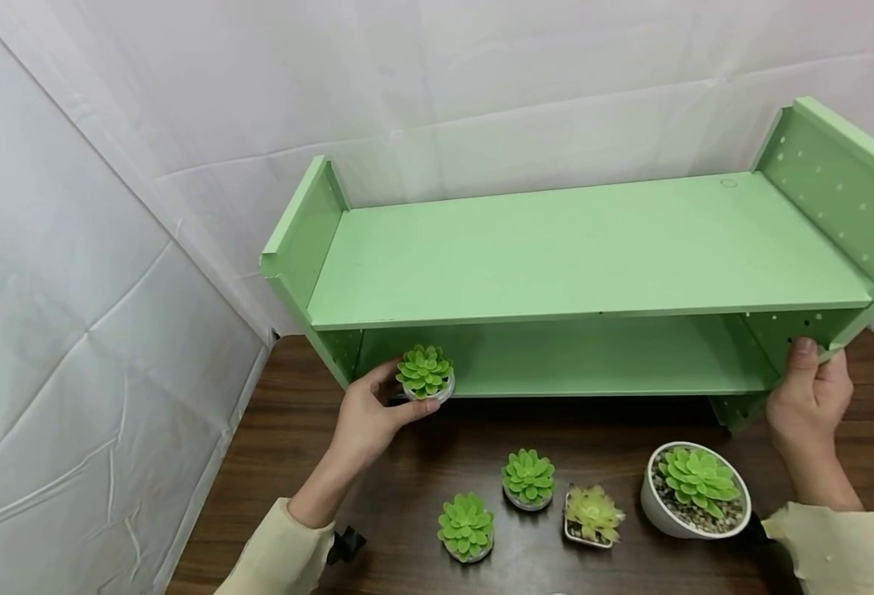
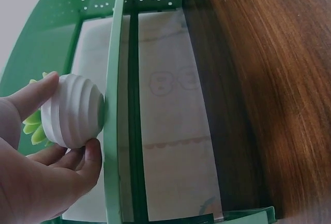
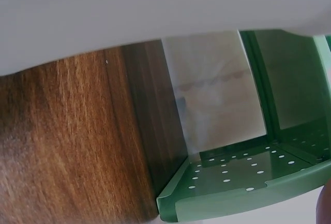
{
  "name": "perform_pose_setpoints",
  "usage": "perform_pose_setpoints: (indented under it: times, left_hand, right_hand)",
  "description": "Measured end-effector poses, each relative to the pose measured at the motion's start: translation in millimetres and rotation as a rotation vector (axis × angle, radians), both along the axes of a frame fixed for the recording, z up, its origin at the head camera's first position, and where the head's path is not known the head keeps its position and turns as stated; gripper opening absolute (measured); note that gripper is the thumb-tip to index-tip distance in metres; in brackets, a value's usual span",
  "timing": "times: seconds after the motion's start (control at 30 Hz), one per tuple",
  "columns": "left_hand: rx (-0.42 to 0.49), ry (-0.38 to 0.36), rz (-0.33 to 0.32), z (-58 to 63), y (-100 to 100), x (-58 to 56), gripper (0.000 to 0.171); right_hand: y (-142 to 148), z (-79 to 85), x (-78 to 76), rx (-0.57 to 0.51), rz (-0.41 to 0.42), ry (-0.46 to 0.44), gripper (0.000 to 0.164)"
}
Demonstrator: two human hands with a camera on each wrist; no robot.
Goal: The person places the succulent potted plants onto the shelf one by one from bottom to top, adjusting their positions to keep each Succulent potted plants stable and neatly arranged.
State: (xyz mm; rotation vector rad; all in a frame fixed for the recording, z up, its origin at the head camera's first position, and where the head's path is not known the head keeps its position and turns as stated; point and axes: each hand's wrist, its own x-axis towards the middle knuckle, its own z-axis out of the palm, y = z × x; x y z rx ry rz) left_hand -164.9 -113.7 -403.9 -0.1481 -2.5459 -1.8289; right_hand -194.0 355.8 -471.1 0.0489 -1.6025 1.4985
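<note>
My left hand (image 1: 366, 417) pinches a small potted succulent (image 1: 425, 373) between thumb and fingers, at the left end of the green shelf's (image 1: 571, 256) lower board. In the left wrist view its white ribbed pot (image 2: 72, 113) appears sideways, its base right by the board's front edge (image 2: 112, 131). The right hand (image 1: 811, 405) grips the front edge of the shelf's right side panel (image 1: 842, 190), thumb on the inner side. In the right wrist view a bit of that hand (image 3: 324, 203) shows at the right edge, beside the perforated panel (image 3: 243, 172).
On the brown wooden table (image 1: 288, 438) stand two small succulents (image 1: 529, 478) in round pots, a yellowish one (image 1: 593, 514) in a square pot, and a larger succulent (image 1: 697, 483) in a white bowl with pebbles. Behind the shelf hangs a white sheet (image 1: 482, 91).
</note>
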Motion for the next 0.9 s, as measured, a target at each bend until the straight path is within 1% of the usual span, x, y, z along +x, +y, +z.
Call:
perform_pose_setpoints:
  times: [0.33, 0.63, 0.9]
  left_hand:
    - [0.003, -0.022, 0.014, 0.0, 1.6, -4.6, 0.069]
    - [0.004, -0.013, 0.013, 0.3, 3.1, -6.1, 0.072]
    - [0.005, -0.019, 0.019, -0.5, 2.7, -8.6, 0.072]
  right_hand:
    - [-0.8, -0.4, 0.6, -0.016, -0.025, -0.001, 0.030]
    - [-1.3, -0.5, 0.7, -0.011, -0.031, -0.003, 0.030]
    - [-0.9, -1.0, 0.0, -0.018, -0.032, -0.007, 0.029]
